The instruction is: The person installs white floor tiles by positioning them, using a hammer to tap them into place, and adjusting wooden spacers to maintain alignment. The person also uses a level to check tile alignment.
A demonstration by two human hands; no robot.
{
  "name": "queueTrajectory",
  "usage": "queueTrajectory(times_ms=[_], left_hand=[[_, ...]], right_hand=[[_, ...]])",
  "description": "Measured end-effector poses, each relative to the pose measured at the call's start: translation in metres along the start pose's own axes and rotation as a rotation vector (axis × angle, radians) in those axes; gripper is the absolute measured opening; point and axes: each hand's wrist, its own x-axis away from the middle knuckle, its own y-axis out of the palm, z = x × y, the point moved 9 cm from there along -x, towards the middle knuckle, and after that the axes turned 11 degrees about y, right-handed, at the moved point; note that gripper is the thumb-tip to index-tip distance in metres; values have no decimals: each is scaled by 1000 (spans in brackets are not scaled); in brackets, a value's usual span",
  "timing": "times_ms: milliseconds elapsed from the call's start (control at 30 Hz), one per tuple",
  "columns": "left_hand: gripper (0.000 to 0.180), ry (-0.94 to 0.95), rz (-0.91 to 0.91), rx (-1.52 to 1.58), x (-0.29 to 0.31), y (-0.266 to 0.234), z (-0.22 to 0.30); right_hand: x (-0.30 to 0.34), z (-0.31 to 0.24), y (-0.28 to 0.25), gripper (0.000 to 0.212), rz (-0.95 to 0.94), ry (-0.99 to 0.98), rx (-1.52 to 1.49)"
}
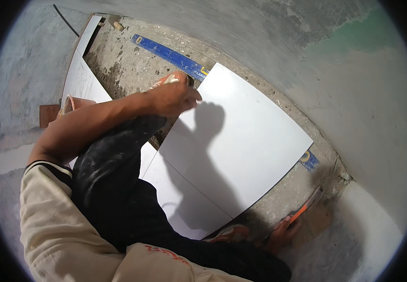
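A large white tile point(250, 127) lies tilted across the rough floor. My left hand point(177, 98) is closed beside its left edge, fingers curled, and casts a shadow on the tile; whether anything is inside the fingers is hidden. At the lower right, my right hand point(282, 235) grips a tool with an orange handle point(299, 213) and a grey end; its exact kind is unclear. A blue spirit level point(170, 54) runs under the tile, and a blue end point(309, 161) shows past its right edge.
Another white tile point(184, 192) adjoins the large one on the near side. White tiles point(84, 80) line the left wall. A bucket point(77, 104) stands behind my left forearm. A wooden-handled tool point(117, 23) lies in the far left corner. Grey walls border the floor.
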Motion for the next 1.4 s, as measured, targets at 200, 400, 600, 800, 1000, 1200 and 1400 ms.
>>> queueTrajectory(times_ms=[200, 400, 600, 800, 1000, 1200, 1400], left_hand=[[32, -112, 158, 88, -20, -6, -51], [41, -40, 9, -23, -34, 15, -63], [40, -36, -14, 51, -44, 18, -53], [43, -6, -69, -25, -47, 21, -45], [44, -74, -73, 84, -38, 22, -47], [44, -55, -79, 161, -37, 27, -65], [45, -16, -165, 134, -43, 31, -27]], right_hand=[[-2, 13, -6, 47, -18, -35, 183], [13, -14, -6, 29, 113, -192, 380], [9, 4, -14, 22, 80, -302, 309], [22, -15, -6, 21, -43, -146, 242], [19, -23, -8, 21, -48, -147, 136], [16, -19, -19, 21, 24, -37, 24], [13, -12, -18, 24, 48, -212, 105]])
